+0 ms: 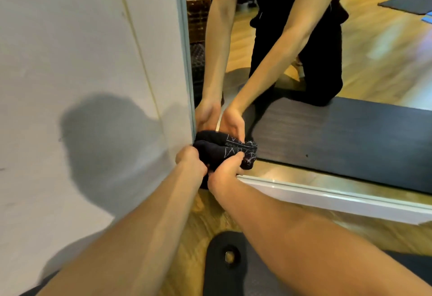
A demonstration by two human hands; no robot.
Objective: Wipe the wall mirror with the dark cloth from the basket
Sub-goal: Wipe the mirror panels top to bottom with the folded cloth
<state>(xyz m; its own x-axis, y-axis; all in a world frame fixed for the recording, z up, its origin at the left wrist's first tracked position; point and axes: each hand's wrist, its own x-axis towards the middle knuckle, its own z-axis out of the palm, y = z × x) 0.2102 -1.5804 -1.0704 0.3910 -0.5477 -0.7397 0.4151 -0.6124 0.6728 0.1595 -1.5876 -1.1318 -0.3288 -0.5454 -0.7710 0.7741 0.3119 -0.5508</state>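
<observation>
The wall mirror (350, 85) fills the upper right, with a pale frame along its left and bottom edges. A bunched dark cloth (230, 155) with thin white line print is pressed against the mirror's lower left corner. My left hand (190, 159) grips the cloth's left side. My right hand (228, 171) grips its lower right, thumb on top. The glass reflects both arms, the cloth and a kneeling person in black. The cloth's lower part is hidden behind my hands.
A white wall (81, 85) with a hand shadow lies left of the mirror. A white baseboard (327, 199) runs under the mirror. Wooden floor (201, 221) and a dark mat (233, 272) lie below. A wicker basket (197, 12) shows in the reflection.
</observation>
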